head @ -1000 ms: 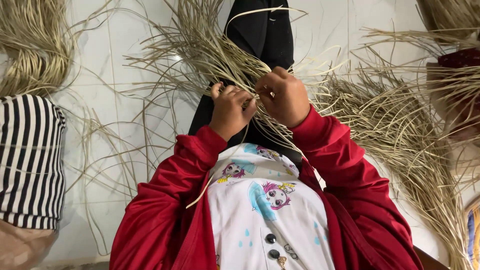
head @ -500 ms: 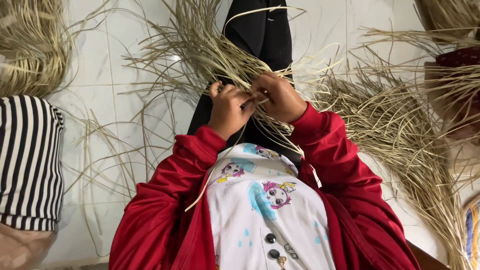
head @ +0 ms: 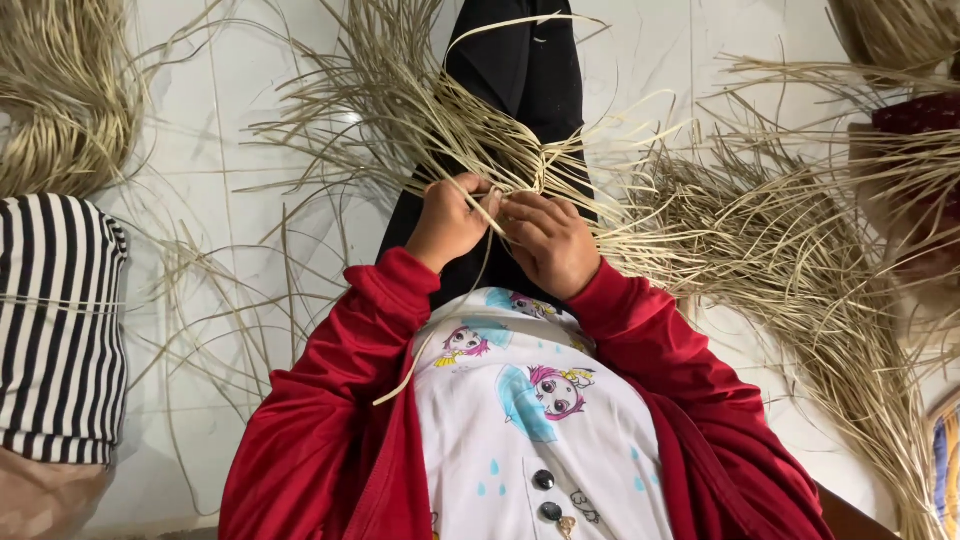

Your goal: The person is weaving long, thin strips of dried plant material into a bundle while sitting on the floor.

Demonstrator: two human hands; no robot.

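left hand (head: 447, 222): fingers curled, pinching thin pale dried straw strands (head: 455, 130) | right hand (head: 548, 240): fingers closed on same strands, touching the left | strands fan outward from fingertips over black-clothed lap (head: 520, 60), white tiled floor (head: 200, 130)

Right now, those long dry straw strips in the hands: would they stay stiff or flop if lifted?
Probably floppy: the straw strips curve and droop where they fan out past the left hand and right hand. Likely very light, being thin. Loose ones on the tiled floor would probably scatter if pushed.
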